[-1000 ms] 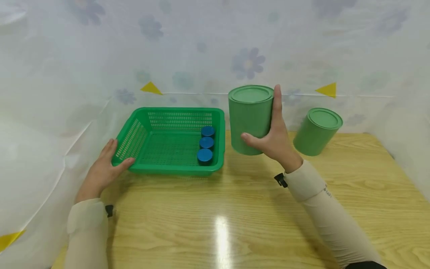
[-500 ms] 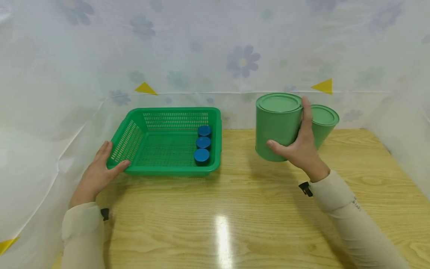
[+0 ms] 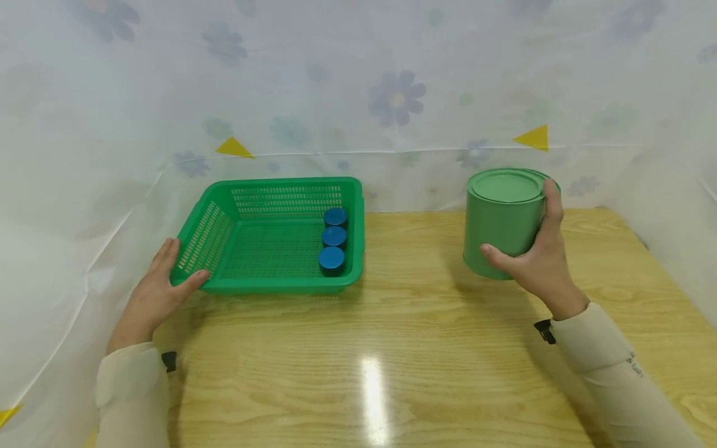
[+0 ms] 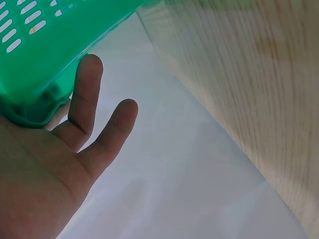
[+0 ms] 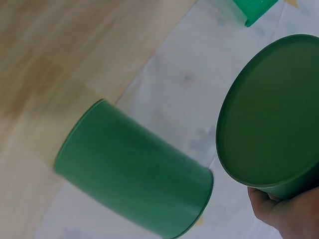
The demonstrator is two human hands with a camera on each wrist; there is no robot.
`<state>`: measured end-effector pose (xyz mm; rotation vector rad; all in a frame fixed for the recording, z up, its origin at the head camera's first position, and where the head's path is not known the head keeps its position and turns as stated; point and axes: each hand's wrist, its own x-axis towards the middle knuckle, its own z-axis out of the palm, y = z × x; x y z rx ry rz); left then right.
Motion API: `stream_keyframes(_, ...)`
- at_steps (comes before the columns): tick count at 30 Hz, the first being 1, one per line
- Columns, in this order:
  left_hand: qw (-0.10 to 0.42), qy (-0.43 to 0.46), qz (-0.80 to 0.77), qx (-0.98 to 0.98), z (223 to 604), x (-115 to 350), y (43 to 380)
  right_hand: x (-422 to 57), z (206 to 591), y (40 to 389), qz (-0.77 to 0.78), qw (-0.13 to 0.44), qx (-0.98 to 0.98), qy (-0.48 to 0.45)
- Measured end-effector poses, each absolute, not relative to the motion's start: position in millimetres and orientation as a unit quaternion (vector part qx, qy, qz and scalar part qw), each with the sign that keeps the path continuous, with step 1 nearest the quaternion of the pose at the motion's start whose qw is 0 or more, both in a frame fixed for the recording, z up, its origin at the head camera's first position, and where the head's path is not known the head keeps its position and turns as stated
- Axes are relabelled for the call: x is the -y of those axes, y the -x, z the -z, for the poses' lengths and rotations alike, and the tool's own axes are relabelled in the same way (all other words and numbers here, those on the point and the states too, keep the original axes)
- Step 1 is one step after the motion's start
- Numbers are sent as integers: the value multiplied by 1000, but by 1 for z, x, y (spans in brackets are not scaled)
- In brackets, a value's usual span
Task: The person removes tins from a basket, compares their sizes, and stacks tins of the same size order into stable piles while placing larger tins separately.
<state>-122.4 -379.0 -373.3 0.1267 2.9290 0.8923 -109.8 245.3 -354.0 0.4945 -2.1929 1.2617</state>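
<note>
My right hand (image 3: 538, 261) grips a green lidded can (image 3: 501, 227), thumb across its front and fingers along its right side. The can is off the table, and its flat bottom faces the right wrist view. A second green can (image 5: 134, 169) stands close by in that view; the held can hides nearly all of it from the head camera. My left hand (image 3: 157, 292) rests at the near left corner of a green plastic basket (image 3: 269, 286). Its thumb lies at the front rim, while the other fingers, fairly straight, lie along the outside in the left wrist view.
Inside the basket, three small round containers with blue tops (image 3: 332, 256) stand in a row along the right wall. The wooden table (image 3: 313, 367) ends at a white flower-patterned sheet (image 3: 336, 81) behind and beside it. Yellow triangles (image 3: 532, 138) mark the sheet.
My right hand has carried the held can from beside the basket to the right and lower, in front of the second can. My left hand has stayed at the basket corner.
</note>
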Motion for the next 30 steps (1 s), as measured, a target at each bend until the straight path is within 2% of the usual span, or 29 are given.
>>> stream_keyframes(15, 29, -62, -296, -953, 373, 381, 121, -302, 377, 89, -450, 266, 848, -92)
stream_keyframes(30, 43, -66, -301, -950, 374, 385, 124, -319, 387, 82, -429, 233, 873, -9)
